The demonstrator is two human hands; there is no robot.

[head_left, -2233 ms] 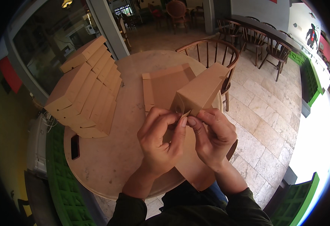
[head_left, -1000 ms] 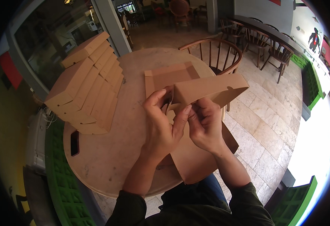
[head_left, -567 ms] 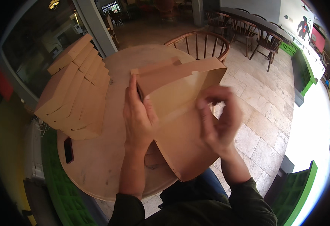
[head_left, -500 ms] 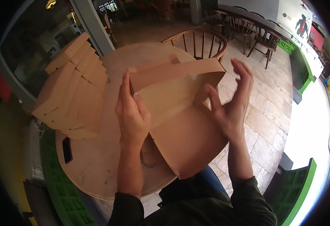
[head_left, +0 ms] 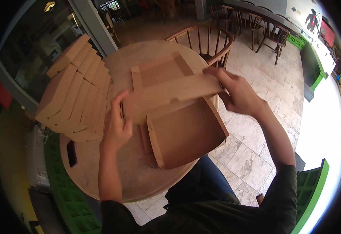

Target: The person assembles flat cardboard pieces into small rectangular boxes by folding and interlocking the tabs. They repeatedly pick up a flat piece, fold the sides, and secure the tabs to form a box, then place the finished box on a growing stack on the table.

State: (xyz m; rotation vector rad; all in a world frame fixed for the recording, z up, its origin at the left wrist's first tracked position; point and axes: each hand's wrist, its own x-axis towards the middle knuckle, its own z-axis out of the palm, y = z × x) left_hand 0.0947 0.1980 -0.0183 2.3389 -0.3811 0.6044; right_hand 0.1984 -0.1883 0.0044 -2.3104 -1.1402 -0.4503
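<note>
A brown cardboard lid [head_left: 172, 95] spans the space between my hands, its long narrow side facing me. My left hand [head_left: 118, 123] is closed on its left end, fingers behind and thumb toward me. At the other end, my right hand [head_left: 234, 89] grips the upper right corner. Just below the lid lies an open cardboard box tray [head_left: 186, 136], its inside bare, near the front right of the table. Whether lid and tray are joined is hidden. Beyond the lid another open cardboard piece [head_left: 162, 70] rests on the table.
The round table [head_left: 100, 171] carries a tall, leaning stack of folded cardboard boxes [head_left: 75, 91] at its left. A dark phone [head_left: 72, 153] lies near the left edge. A wooden chair [head_left: 203, 41] stands against the far side. A green slatted bench [head_left: 312, 187] is at right.
The lid has swung and shifted left, and the tray has come down onto the table. My right hand, open before, has closed on the lid's right corner. My left hand moved left and down.
</note>
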